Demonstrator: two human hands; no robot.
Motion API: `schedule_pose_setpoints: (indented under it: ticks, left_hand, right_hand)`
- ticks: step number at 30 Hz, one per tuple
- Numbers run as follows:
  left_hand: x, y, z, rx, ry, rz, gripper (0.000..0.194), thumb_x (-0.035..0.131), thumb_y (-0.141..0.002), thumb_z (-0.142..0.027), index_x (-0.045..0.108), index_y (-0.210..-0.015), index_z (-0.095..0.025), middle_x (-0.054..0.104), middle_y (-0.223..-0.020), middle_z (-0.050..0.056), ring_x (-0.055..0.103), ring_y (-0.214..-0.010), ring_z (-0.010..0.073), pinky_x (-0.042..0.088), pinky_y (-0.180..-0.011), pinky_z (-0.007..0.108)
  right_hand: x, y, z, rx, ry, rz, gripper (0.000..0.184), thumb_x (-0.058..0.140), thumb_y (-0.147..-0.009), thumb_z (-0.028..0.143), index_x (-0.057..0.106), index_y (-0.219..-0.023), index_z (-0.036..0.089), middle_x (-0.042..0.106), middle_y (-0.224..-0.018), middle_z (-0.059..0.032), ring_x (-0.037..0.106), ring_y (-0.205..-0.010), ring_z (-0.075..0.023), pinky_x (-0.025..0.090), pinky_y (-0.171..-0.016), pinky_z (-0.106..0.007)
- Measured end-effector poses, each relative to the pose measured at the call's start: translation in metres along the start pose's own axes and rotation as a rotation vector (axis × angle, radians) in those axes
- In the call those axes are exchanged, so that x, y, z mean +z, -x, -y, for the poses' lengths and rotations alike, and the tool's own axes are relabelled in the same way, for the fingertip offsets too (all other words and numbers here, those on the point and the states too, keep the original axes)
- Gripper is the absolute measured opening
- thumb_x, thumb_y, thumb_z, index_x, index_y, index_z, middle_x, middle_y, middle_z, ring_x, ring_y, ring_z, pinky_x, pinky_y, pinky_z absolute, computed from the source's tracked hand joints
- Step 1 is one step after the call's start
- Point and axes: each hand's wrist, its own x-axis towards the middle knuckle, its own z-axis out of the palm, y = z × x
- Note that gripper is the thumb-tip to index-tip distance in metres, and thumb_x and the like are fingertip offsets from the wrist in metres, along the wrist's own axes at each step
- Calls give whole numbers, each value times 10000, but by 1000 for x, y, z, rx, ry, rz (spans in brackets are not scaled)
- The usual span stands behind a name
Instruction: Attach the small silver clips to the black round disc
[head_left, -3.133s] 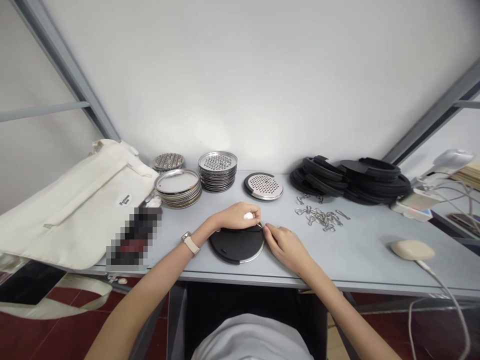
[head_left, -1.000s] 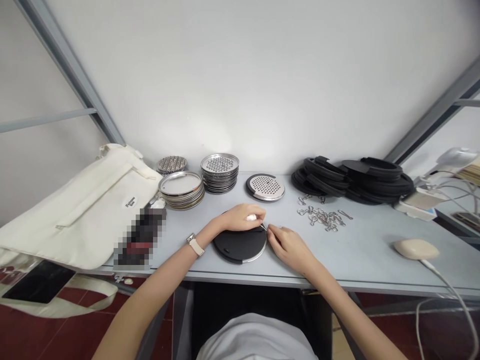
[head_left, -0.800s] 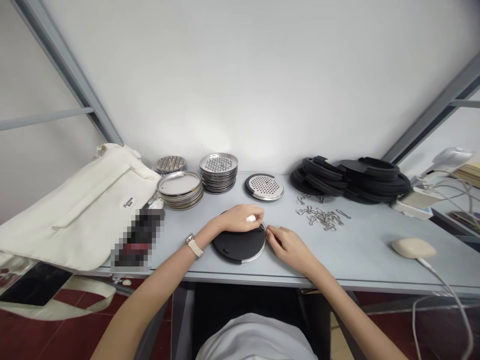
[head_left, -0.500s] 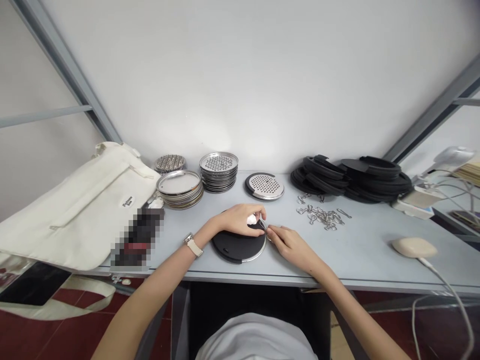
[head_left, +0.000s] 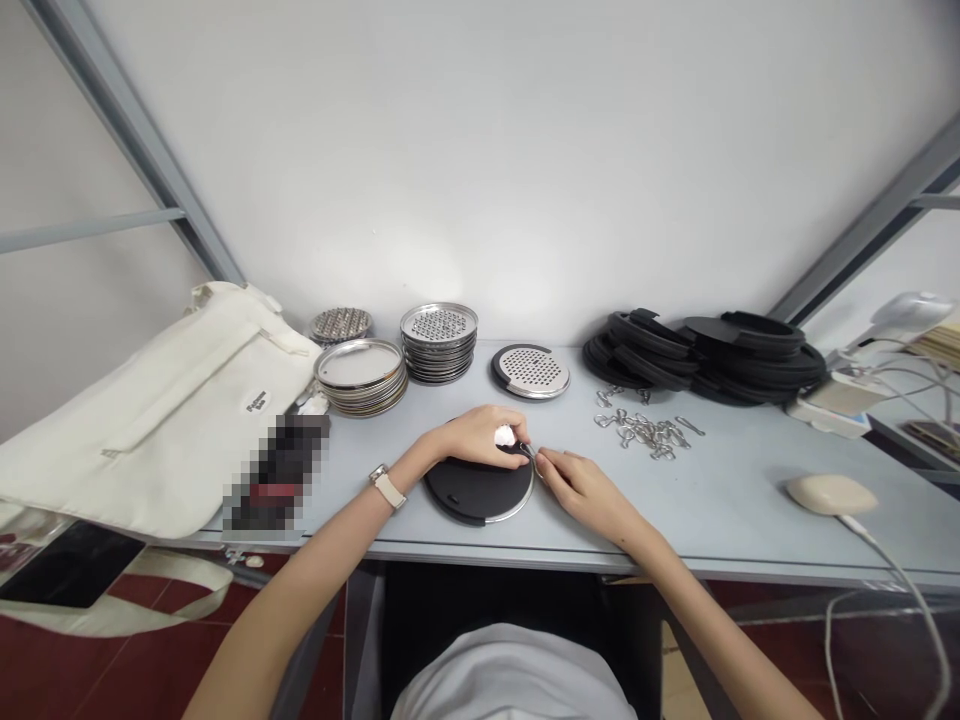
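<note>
A round black disc (head_left: 480, 490) with a silver metal rim along its right edge lies flat near the desk's front. My left hand (head_left: 484, 437) reaches over it, thumb and fingers closed around the end of a small wire clip (head_left: 529, 452) at the disc's right edge. Something white (head_left: 505, 436), perhaps tissue, shows between the left thumb and fingers. From the other side, my right hand (head_left: 577, 487) pinches the same clip; the fingers partly cover it. Loose wire clips (head_left: 646, 432) lie in a pile to the right.
Along the wall stand stacks of metal discs (head_left: 361, 385), grater discs (head_left: 439, 345), a black-edged grater disc (head_left: 531, 372) and black plastic rings (head_left: 754, 365). A cream bag (head_left: 165, 420) lies left. A white corded device (head_left: 831, 494) rests right.
Both hands stay in nearly the same place around the clip and disc. The whole view has shifted very slightly.
</note>
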Motion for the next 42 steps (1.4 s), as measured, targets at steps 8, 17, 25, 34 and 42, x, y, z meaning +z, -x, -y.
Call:
schedule_pose_setpoints:
  ticks: [8, 17, 25, 34, 42]
  left_hand:
    - [1, 0, 1, -71, 101, 6, 201, 683, -666, -243, 616, -823, -135, 667, -880, 37, 602, -806, 135, 444, -722, 225]
    - [1, 0, 1, -63, 77, 13, 195, 677, -665, -227, 619, -826, -134, 670, -893, 35, 603, -816, 137, 443, -735, 224]
    - [1, 0, 2, -69, 94, 20, 205, 678, -667, -247, 615, -827, -135, 669, -889, 32, 603, -809, 135, 443, -724, 221]
    - [0, 0, 0, -76, 63, 25, 209, 674, -673, -258, 621, -835, -137, 669, -888, 29, 601, -818, 134, 437, -734, 215]
    - [0, 0, 1, -72, 52, 30, 209, 672, -674, -268, 623, -832, -140, 669, -884, 26, 599, -809, 132, 435, -731, 215]
  right_hand:
    - [4, 0, -1, -25, 88, -28, 366, 239, -959, 336, 471, -706, 210, 567, -650, -15, 519, -623, -147, 358, -606, -254]
    - [3, 2, 3, -39, 175, -26, 286, 309, -930, 304, 463, -709, 211, 542, -609, -1, 496, -598, -145, 310, -580, -245]
    - [5, 1, 3, -28, 202, -27, 261, 321, -920, 285, 460, -712, 209, 542, -611, 1, 495, -598, -144, 293, -579, -245]
    - [7, 0, -1, -28, 249, -27, 280, 290, -935, 284, 451, -719, 204, 535, -613, -3, 495, -603, -144, 289, -586, -249]
    - [9, 0, -2, -24, 280, -22, 273, 293, -932, 276, 444, -716, 204, 536, -614, -6, 497, -602, -145, 288, -584, -251]
